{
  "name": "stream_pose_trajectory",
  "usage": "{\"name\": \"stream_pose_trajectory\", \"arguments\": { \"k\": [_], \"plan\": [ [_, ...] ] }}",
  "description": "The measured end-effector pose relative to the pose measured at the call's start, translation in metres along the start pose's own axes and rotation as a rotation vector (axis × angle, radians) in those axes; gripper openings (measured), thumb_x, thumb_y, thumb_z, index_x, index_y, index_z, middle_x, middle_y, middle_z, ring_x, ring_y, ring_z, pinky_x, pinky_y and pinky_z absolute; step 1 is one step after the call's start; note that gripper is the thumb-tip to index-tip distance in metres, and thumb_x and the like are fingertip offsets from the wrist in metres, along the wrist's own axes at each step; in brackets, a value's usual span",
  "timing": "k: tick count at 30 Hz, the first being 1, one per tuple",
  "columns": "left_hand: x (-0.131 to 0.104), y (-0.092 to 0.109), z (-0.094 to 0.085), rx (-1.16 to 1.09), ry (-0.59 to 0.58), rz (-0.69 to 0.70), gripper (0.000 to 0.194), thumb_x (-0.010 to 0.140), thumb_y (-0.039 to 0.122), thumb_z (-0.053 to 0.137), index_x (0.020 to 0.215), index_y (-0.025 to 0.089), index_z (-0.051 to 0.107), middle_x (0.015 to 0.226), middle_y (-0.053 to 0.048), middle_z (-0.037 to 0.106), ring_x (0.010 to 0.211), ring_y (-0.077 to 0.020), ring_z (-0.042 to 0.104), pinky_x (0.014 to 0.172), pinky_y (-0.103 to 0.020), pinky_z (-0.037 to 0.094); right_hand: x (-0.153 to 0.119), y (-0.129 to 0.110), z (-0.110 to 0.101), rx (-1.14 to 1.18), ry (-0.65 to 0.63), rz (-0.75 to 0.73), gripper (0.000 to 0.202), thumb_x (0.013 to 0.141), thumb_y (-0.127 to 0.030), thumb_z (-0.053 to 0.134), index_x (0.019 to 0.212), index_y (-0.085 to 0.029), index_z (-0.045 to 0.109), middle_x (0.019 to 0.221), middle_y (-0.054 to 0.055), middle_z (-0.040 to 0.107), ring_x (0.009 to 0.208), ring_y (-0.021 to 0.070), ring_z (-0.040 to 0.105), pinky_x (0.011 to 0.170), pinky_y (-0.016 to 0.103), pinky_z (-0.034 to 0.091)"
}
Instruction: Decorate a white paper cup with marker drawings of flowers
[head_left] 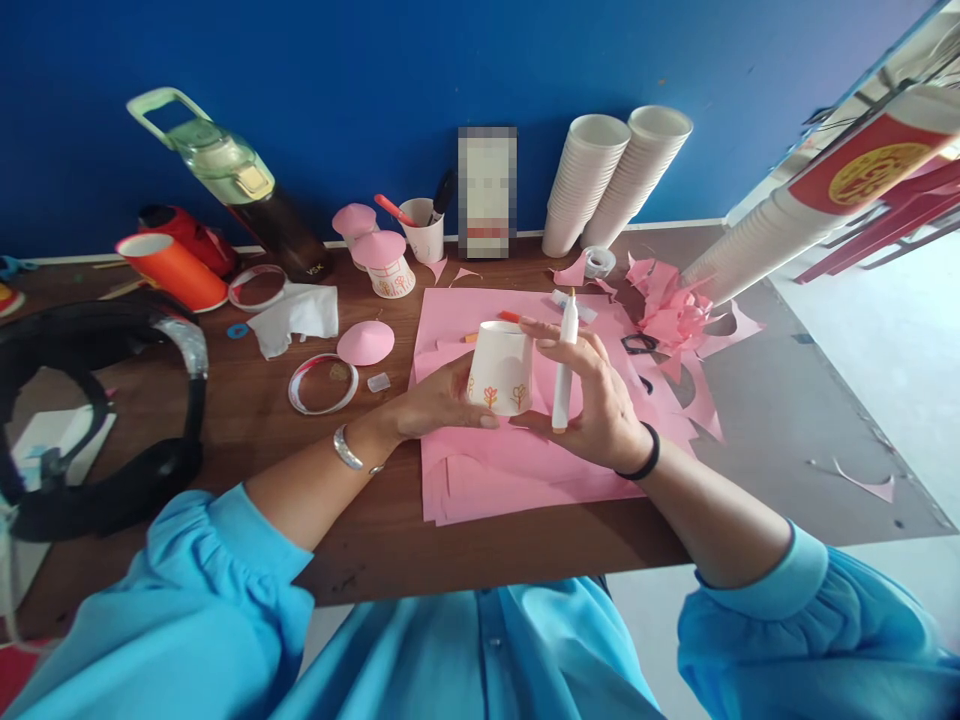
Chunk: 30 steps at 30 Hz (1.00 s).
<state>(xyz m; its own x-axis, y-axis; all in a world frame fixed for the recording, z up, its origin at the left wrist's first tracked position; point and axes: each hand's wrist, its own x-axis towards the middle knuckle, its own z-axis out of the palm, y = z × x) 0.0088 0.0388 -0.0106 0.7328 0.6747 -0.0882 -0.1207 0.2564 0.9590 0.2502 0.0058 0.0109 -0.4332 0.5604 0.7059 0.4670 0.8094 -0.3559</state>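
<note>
A white paper cup (501, 368) is held upside down above pink paper sheets (480, 470), small orange and yellow flowers drawn near its rim. My left hand (444, 400) is closed around the cup's left side, thumb along the lower edge. In my right hand (592, 395) a white marker (565, 370) stands nearly upright, tip up, between thumb and fingers. The right fingertips also reach the cup's right side. Left of the sheets lies a pink paper cone (366, 343); behind it stand decorated cups with pink cone tops (381, 250).
Stacked white cups (585, 180) stand by the blue wall, near a cup of pens (425, 235). A bottle (255, 190), tape rings (324, 384) and a black headset (191, 400) are at left. Pink scraps (675, 310) and a long cup stack (757, 240) are at right.
</note>
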Motion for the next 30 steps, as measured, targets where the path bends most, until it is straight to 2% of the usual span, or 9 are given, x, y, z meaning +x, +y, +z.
{"name": "stream_pose_trajectory", "arguments": {
  "k": [5, 10, 13, 17, 20, 24, 27, 30],
  "plan": [
    [0.0003, 0.001, 0.0004, -0.124, -0.06, 0.078, 0.07, 0.079, 0.041, 0.091, 0.143, 0.026, 0.066, 0.139, -0.014, 0.074, 0.139, -0.0375, 0.064, 0.113, -0.051, 0.052, -0.0004, 0.0021, -0.0008, 0.057, 0.022, 0.051, 0.077, 0.092, -0.051, 0.082, 0.152, -0.031, 0.039, 0.154, 0.018, 0.063, 0.143, 0.0396, 0.062, 0.109, 0.063, 0.055],
    [0.0011, 0.0003, 0.0011, -0.158, -0.124, 0.077, 0.065, 0.081, 0.043, 0.088, 0.141, 0.026, 0.068, 0.141, -0.014, 0.073, 0.142, -0.0399, 0.063, 0.118, -0.056, 0.048, -0.0022, 0.0025, -0.0001, 0.036, 0.046, 0.076, 0.077, 0.092, -0.052, 0.082, 0.153, -0.032, 0.04, 0.151, 0.017, 0.065, 0.139, 0.0386, 0.065, 0.107, 0.062, 0.056],
    [0.0036, -0.001, 0.0025, -0.116, -0.076, 0.124, 0.073, 0.075, 0.044, 0.093, 0.141, 0.027, 0.069, 0.147, -0.014, 0.07, 0.146, -0.0406, 0.058, 0.12, -0.056, 0.047, -0.0021, 0.0017, 0.0005, 0.005, 0.05, 0.065, 0.076, 0.092, -0.048, 0.082, 0.154, -0.031, 0.041, 0.149, 0.016, 0.066, 0.136, 0.0386, 0.066, 0.105, 0.061, 0.057],
    [0.0072, -0.0007, 0.0044, -0.025, 0.054, 0.171, 0.083, 0.066, 0.034, 0.099, 0.143, 0.03, 0.067, 0.153, -0.011, 0.065, 0.151, -0.0391, 0.052, 0.122, -0.052, 0.045, -0.0015, 0.0016, 0.001, -0.034, 0.034, 0.02, 0.08, 0.092, -0.044, 0.084, 0.156, -0.031, 0.038, 0.15, 0.016, 0.066, 0.139, 0.0379, 0.065, 0.107, 0.06, 0.056],
    [0.0067, 0.001, 0.0037, -0.022, 0.07, 0.152, 0.075, 0.071, 0.033, 0.097, 0.141, 0.029, 0.069, 0.15, -0.011, 0.067, 0.15, -0.0383, 0.053, 0.119, -0.049, 0.047, -0.002, 0.0027, 0.0005, -0.035, 0.021, 0.03, 0.08, 0.093, -0.046, 0.083, 0.156, -0.031, 0.037, 0.151, 0.016, 0.065, 0.139, 0.0382, 0.065, 0.107, 0.061, 0.056],
    [0.0032, 0.0024, 0.0011, -0.11, -0.016, 0.108, 0.062, 0.08, 0.038, 0.09, 0.137, 0.027, 0.072, 0.144, -0.011, 0.072, 0.142, -0.0366, 0.061, 0.116, -0.05, 0.05, -0.0034, 0.0038, -0.0003, -0.011, 0.008, 0.097, 0.078, 0.092, -0.051, 0.082, 0.154, -0.03, 0.039, 0.153, 0.017, 0.063, 0.137, 0.0388, 0.065, 0.106, 0.06, 0.056],
    [0.0018, 0.0026, -0.0002, -0.151, -0.067, 0.097, 0.061, 0.079, 0.041, 0.09, 0.134, 0.022, 0.073, 0.134, -0.014, 0.077, 0.134, -0.0381, 0.067, 0.115, -0.053, 0.051, -0.0038, 0.0037, -0.0003, 0.014, 0.014, 0.11, 0.077, 0.092, -0.052, 0.082, 0.153, -0.031, 0.04, 0.152, 0.016, 0.064, 0.137, 0.0386, 0.065, 0.107, 0.06, 0.056],
    [0.0031, 0.0029, 0.0001, -0.138, -0.06, 0.108, 0.059, 0.079, 0.04, 0.09, 0.133, 0.022, 0.074, 0.134, -0.015, 0.077, 0.137, -0.0388, 0.066, 0.116, -0.053, 0.05, -0.0036, 0.0037, -0.0003, 0.002, 0.024, 0.101, 0.078, 0.092, -0.054, 0.081, 0.153, -0.031, 0.039, 0.15, 0.017, 0.065, 0.136, 0.039, 0.066, 0.106, 0.062, 0.055]
  ]
}}
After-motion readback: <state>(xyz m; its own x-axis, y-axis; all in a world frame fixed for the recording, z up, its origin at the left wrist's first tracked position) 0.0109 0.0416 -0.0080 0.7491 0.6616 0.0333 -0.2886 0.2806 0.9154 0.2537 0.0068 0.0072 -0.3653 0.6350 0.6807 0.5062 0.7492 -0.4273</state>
